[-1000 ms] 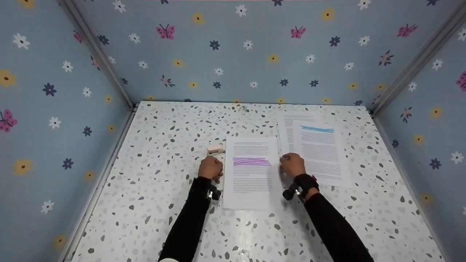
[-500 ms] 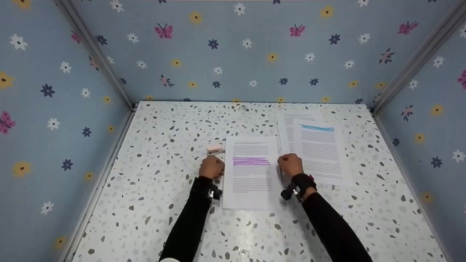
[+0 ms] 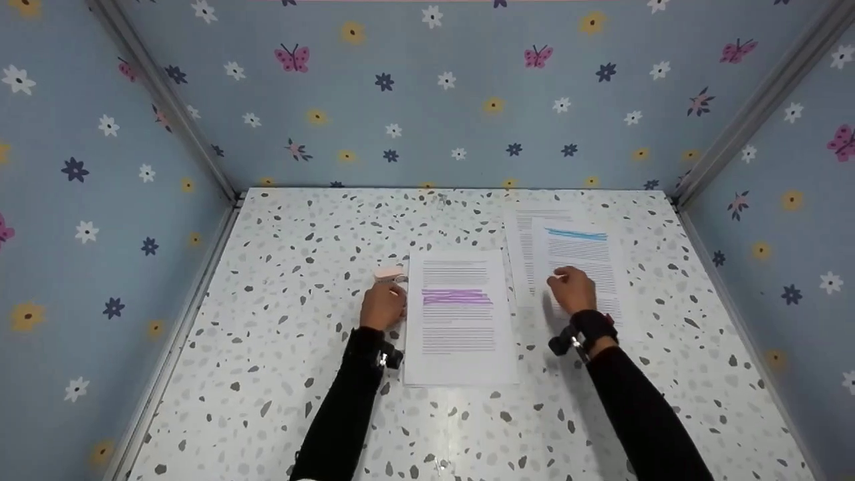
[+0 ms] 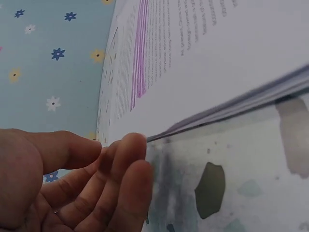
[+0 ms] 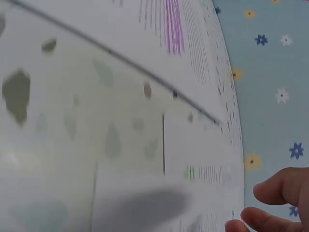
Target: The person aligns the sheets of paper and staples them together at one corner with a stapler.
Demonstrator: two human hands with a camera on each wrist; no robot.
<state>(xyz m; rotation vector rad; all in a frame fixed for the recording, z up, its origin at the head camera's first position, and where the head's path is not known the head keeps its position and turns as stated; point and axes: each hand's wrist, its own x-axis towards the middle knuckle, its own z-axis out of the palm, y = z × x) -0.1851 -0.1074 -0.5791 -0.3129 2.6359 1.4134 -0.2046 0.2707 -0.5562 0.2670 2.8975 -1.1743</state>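
Floral blue walls enclose a speckled terrazzo table [image 3: 300, 374]. The left hand [image 3: 383, 306], fingers loosely curled and holding nothing, rests beside the purple-marked paper stack [image 3: 459, 317]. The right hand [image 3: 572, 290], loosely curled, hovers over the blue-marked sheets [image 3: 581, 257].

nothing can be read. the white printed sheet with a purple highlighted band [image 3: 459, 314] carries rows of print too small and blurred to make out, and so do the white printed sheets with a blue highlighted line [image 3: 578, 260] beside it on the speckled terrazzo counter [image 3: 300, 267].
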